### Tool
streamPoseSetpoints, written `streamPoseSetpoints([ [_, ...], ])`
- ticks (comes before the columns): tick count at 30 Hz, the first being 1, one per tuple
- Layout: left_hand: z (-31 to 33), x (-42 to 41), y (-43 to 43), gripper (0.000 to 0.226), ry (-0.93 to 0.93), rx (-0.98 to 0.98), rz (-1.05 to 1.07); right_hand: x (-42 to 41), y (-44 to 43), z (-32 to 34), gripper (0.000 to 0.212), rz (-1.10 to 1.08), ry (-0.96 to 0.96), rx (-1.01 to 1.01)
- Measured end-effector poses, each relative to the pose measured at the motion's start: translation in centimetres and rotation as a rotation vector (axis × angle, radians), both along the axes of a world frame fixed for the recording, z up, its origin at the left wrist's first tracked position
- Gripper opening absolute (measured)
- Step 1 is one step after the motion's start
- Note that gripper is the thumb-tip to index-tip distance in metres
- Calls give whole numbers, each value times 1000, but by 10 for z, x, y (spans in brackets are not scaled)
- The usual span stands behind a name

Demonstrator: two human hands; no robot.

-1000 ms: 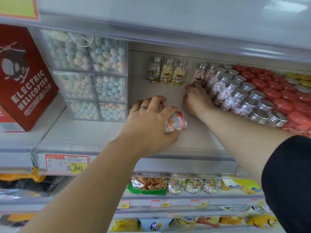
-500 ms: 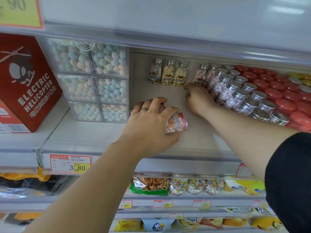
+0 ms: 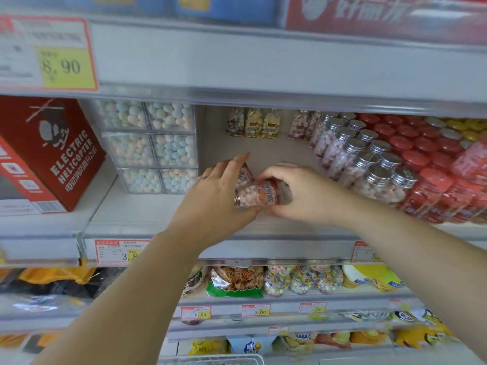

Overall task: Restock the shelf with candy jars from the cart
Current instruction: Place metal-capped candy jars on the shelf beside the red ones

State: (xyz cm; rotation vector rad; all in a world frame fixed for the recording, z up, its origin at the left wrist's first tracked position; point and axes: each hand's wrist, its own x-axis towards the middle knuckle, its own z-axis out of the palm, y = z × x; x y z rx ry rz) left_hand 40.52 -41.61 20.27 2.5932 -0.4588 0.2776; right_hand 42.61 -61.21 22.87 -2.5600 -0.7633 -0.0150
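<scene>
A small clear candy jar with a red label and silver lid lies sideways between both hands, just above the bare shelf floor. My left hand holds its lid end, thumb underneath, and also holds a second jar behind it, mostly hidden. My right hand grips the sideways jar's other end, fingers curled round it. Three matching jars stand at the back of the shelf. Rows of silver-lidded jars fill the shelf to the right.
Red-lidded jars crowd the far right. Stacked clear boxes of pastel candy wall off the left, with a red helicopter box beyond. The upper shelf edge hangs low overhead. A white cart rim shows at the bottom.
My right hand has drawn back from the silver-lidded rows and taken hold of the jar in my left hand. My left hand has shifted slightly; the view has tilted upward.
</scene>
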Motion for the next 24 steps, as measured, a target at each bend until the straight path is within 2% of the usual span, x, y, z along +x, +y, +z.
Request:
streamPoseSetpoints([
  [4, -5, 1, 1, 90, -9, -5, -1, 3, -7, 5, 36, -20, -117, -275],
  [7, -6, 2, 2, 88, -11, 9, -9, -2, -25, 10, 35, -166, -137, -343],
  [9, -6, 3, 2, 86, -1, 18, -6, 0, -31, 5, 38, -303, -137, -226],
  [12, -6, 4, 1, 83, 34, 22, -5, 24, -23, -12, 30, -459, -37, 159],
  [14, -6, 4, 0, 79, 58, 29, -5, 51, -14, -26, 24, -545, -14, 325],
  [20, -9, 7, 1, 60, 35, 41, -11, 108, 4, -51, 33, -804, -132, 318],
  [24, -9, 7, 0, 57, 31, 43, -13, 106, 2, -53, 43, -837, -135, 271],
])
